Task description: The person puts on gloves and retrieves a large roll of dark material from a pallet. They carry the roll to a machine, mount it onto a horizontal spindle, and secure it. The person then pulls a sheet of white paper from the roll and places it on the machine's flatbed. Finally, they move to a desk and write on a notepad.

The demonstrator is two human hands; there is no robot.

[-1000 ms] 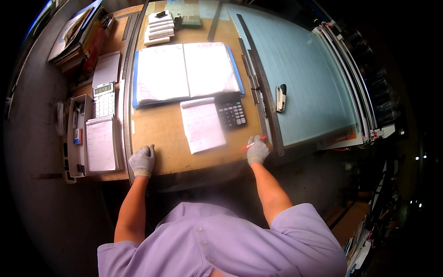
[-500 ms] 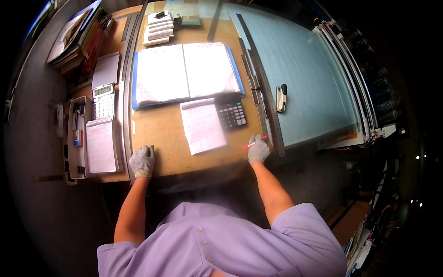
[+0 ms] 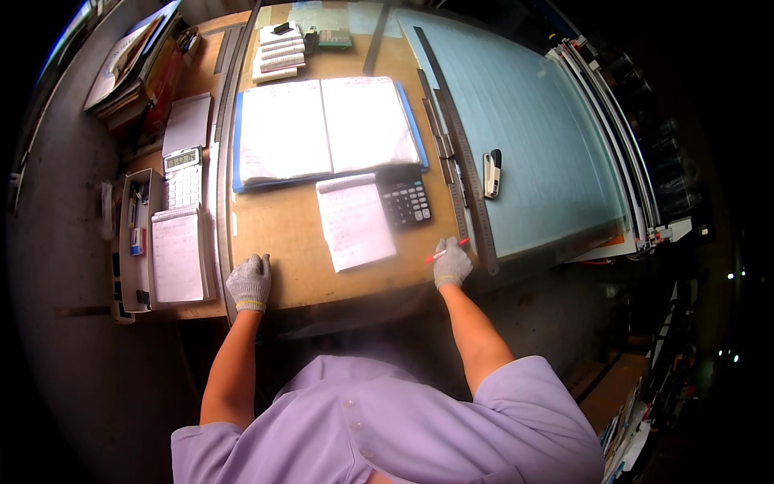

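My left hand (image 3: 249, 285), in a grey knit glove, rests curled into a fist at the near left of the wooden table; nothing shows in it. The right hand (image 3: 453, 264), gloved the same way, grips a red and white pen (image 3: 438, 256) near the table's front right. Between the two hands lies a notepad (image 3: 357, 226) with handwriting on its top sheet. A black calculator (image 3: 409, 199) touches its right side. Beyond them a large ledger (image 3: 282, 133) lies open on a blue cover.
Metal rulers (image 3: 461, 153) run along the table's right part, beside a pale blue sheet (image 3: 548, 153) bearing a stapler (image 3: 492, 173). At left are a white calculator (image 3: 183, 179), another notepad (image 3: 179, 258) and a pen box (image 3: 129, 282). Small pads (image 3: 280, 55) are stacked at the back.
Both hands stay in place, the right one still holding the pen. The whole view has shifted very slightly; nothing on the table has moved.
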